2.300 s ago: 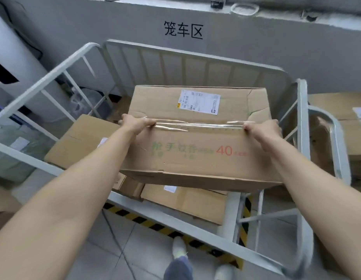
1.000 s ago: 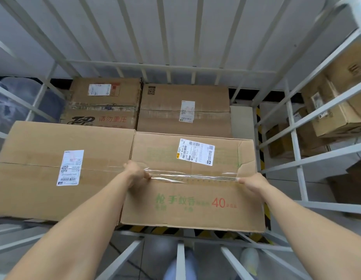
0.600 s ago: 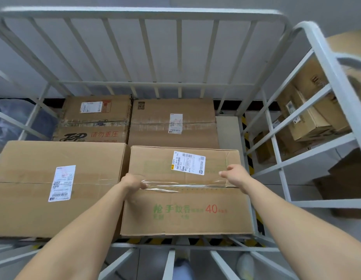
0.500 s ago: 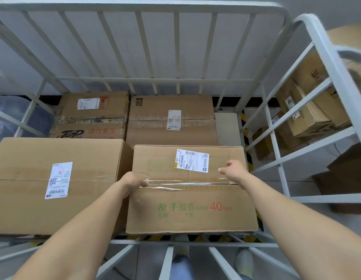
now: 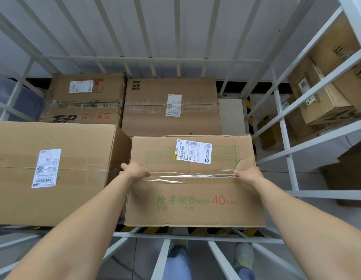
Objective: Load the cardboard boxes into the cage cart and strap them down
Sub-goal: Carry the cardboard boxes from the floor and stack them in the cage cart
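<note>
While both forearms reach over the front rail of the cage cart (image 5: 195, 238), the left hand (image 5: 135, 171) and right hand (image 5: 249, 175) grip the taped box (image 5: 195, 190) at its side edges, thumbs on top, fingers curled down the sides, mostly hidden. It sits inside the cart, against a larger box (image 5: 54, 174), with two rear boxes (image 5: 171, 107) behind.

box (image 5: 193, 201) in cart (image 5: 155, 58) (front right), second box (image 5: 78, 199) left

red "40" on the near box (image 5: 187, 213); red "请勿重压" on the far-left box (image 5: 84, 102).

Striped floor tape (image 5: 197, 231) lies near a shoe (image 5: 244, 256).
</note>
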{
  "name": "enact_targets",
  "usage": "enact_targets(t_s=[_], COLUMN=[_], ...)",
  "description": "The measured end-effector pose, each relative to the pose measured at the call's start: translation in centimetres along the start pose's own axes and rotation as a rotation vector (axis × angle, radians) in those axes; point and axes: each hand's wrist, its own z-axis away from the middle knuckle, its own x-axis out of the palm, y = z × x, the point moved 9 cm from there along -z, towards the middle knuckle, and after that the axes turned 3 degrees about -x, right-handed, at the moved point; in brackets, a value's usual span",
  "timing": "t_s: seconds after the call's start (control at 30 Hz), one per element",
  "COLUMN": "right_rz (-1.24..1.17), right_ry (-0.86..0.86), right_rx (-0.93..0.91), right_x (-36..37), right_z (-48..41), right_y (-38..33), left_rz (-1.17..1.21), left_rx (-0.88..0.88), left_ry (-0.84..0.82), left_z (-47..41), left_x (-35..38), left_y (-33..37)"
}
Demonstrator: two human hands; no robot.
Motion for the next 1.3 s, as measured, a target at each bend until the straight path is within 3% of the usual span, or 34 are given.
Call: enact_targets(t_s=[0.13, 0.37, 0.6, 0.8, 1.0, 1.17, 1.3], right_rz=[0.024, 0.097, 0.387, 0.641, 0.678, 0.605, 0.567], right_ry=[-0.066, -0.097, 0.14, 0.431, 0.846, 1.026, 1.11], right_rx=[-0.074, -0.229, -0.574, -0.871, -0.818, -0.733, -0.708], right_x=[1.6, 1.7, -7.6, -21.3, -36.5, -46.8, -53.5], right_z=[0.1, 2.4, 11.9, 25.0, 35.7, 40.4, 41.5], right_y=[-1.8, -5.1, -16.0, -21.5, -17.0, -9.5, -2.6], left_rz=[-0.005, 0.01, -0.211, -0.485, -0.574, -0.491, -0.452], left_rx=[-0.037, 0.041, 0.47, 0.981, 1.406, 1.666, 1.741], left_ry=[0.1, 0.058, 0.182, 0.493, 0.81, 1.032, 1.124], left_z=[-0.3, 2.1, 13.7, 31.4, 51.0, 64.4, 71.4], left_x=[-1.8, -4.2, -9.6, -15.1, -16.5, -13.1, -7.9], left_y=[-0.9, 0.3, 13.2, 26.8, 34.6, 37.6, 40.3])
